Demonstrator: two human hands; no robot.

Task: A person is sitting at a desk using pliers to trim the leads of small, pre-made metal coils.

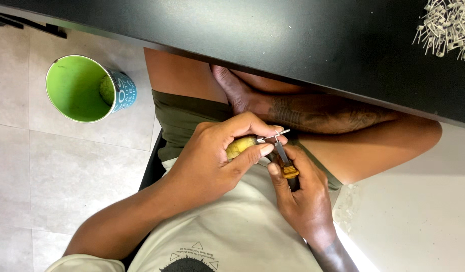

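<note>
- Much of what we hold is covered: our left hand (212, 156) curls tightly around a yellow-green tool handle (240, 146), so only a short stretch of it shows between thumb and fingers.
- A thin metal pin (273, 135) sticks out past the left fingertips; we cannot tell how it joins the handle.
- Our right hand (303, 196) is closed on a small screwdriver (284, 161) with an amber grip, its blade meeting the pin; the grip's lower end is buried in the palm.
- Both hands sit close together over our lap, below the black table (293, 40) edge.
- A pile of small pale pieces (446, 25) is cut off at the top right corner.
- A green-lined cup (86, 89) stands on the tiled floor, well apart to the left.
</note>
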